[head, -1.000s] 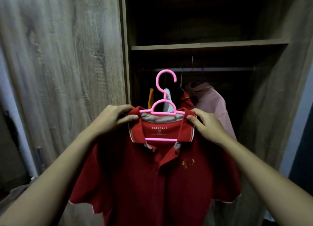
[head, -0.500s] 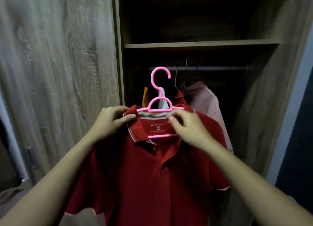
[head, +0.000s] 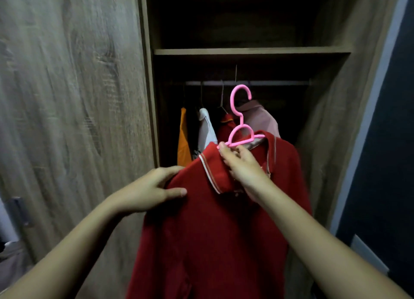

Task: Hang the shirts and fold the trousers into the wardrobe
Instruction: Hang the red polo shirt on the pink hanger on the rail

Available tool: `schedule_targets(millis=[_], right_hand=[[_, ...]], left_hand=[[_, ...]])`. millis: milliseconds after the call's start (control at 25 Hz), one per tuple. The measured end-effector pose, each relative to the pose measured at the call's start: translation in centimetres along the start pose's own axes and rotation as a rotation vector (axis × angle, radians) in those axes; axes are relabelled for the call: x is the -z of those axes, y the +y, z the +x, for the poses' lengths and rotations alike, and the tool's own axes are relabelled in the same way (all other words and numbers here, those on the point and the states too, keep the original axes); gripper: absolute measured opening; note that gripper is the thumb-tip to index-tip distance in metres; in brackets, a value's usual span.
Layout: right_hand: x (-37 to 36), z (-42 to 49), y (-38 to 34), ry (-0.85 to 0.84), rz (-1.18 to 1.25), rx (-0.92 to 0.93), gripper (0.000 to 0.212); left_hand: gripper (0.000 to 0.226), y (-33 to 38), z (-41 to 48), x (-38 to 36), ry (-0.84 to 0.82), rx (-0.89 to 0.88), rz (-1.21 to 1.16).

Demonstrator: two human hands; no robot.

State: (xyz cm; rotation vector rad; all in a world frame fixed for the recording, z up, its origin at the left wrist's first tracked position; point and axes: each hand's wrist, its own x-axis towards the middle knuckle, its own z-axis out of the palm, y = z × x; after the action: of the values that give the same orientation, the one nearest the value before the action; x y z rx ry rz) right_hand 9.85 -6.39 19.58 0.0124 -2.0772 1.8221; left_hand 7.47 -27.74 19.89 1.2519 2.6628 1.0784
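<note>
A red polo shirt [head: 215, 231] hangs on a pink plastic hanger [head: 240, 128], turned side-on in front of the open wardrobe. My right hand [head: 240, 164] grips the hanger's bar at the collar. My left hand [head: 152, 188] holds the shirt's left shoulder, thumb on the front of the cloth. The hanger's hook sits just below the clothes rail [head: 280, 83], apart from it.
On the rail hang an orange garment [head: 183, 139], a white shirt [head: 207, 128], a red shirt [head: 226, 125] and a pink shirt [head: 262, 117]. A wooden shelf [head: 251, 51] spans above the rail. A closed wardrobe door [head: 74, 110] stands left, an open door [head: 333, 128] right.
The shirt has swung from facing me to side-on and moved up and right toward the rail. My right hand went from the right shoulder to the hanger bar; my left slid down the shoulder.
</note>
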Motion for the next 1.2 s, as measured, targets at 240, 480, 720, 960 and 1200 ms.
schedule_targets(millis=[240,480,720,960,1200], right_hand=[[2.3,-1.0,-1.0,0.207,-0.493,-0.134,0.040],[8.5,-2.3,-1.1,0.393,-0.732,-0.215,0.032],[13.0,-2.8,-2.0,0.277,-1.041,-0.238,0.032],[16.7,-1.1,-3.4,0.240,-1.241,-0.189,0.026],[20.9,0.1,-3.8,0.264,-1.402,-0.125,0.023]], left_hand=[[0.040,4.3,0.3,-6.9,0.067,-0.185,0.121],[0.074,5.9,4.5,-10.5,-0.140,-0.240,-0.025],[0.032,5.3,16.2,-12.4,0.295,-0.062,-0.130],[0.031,8.5,28.3,-14.4,0.413,-0.115,0.181],[0.037,7.4,38.1,-15.5,0.352,-0.007,0.411]])
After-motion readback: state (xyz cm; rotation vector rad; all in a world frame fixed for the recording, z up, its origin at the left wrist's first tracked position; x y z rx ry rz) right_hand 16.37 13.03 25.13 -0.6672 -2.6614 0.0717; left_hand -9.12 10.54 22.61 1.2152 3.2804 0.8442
